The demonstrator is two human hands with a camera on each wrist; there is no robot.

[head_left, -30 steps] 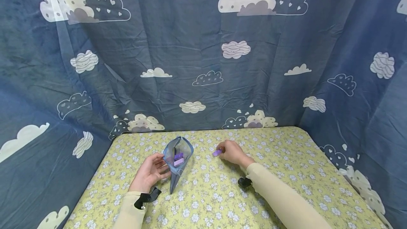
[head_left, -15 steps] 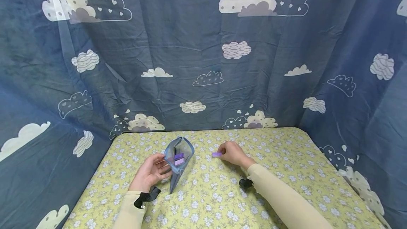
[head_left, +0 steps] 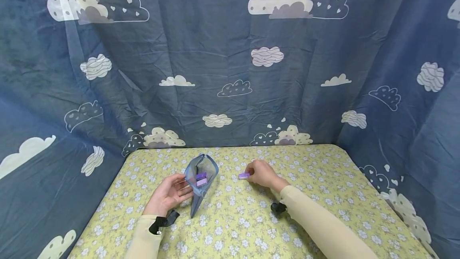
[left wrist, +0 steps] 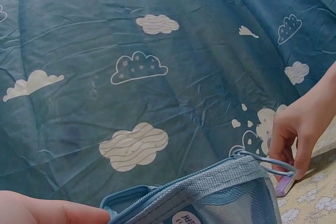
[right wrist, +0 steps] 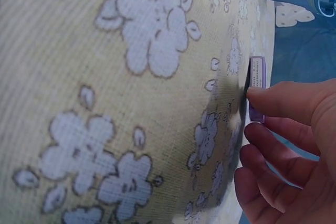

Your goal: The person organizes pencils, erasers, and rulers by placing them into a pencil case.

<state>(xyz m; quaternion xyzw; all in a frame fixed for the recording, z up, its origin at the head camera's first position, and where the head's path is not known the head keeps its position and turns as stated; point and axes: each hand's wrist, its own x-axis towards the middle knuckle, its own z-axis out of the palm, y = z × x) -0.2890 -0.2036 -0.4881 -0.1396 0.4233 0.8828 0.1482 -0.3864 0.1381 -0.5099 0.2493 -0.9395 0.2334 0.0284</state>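
A blue zippered mesh pouch [head_left: 211, 174] stands with its mouth spread wide, left of the table's middle. My left hand [head_left: 168, 194] grips its left rim; in the left wrist view a digit presses the pouch's zip edge [left wrist: 173, 184]. Inside lie a darker purple block [head_left: 201, 176] and a lilac one [head_left: 202, 182]. To the right, my right hand [head_left: 264, 174] pinches a small purple block [head_left: 243, 176] with a white printed label, low over or on the cloth. The right wrist view shows the thumb across the block [right wrist: 258, 72]; its exact kind is unclear.
A yellow floral cloth [head_left: 230, 227] covers the table. Dark blue cloud-print curtains [head_left: 230, 63] hang behind and along both sides. Each wrist wears a black strap, such as the left wrist strap [head_left: 163, 223].
The purple block in my right hand has turned from slanted to nearly level and sunk slightly. My left hand and the pouch have hardly moved.
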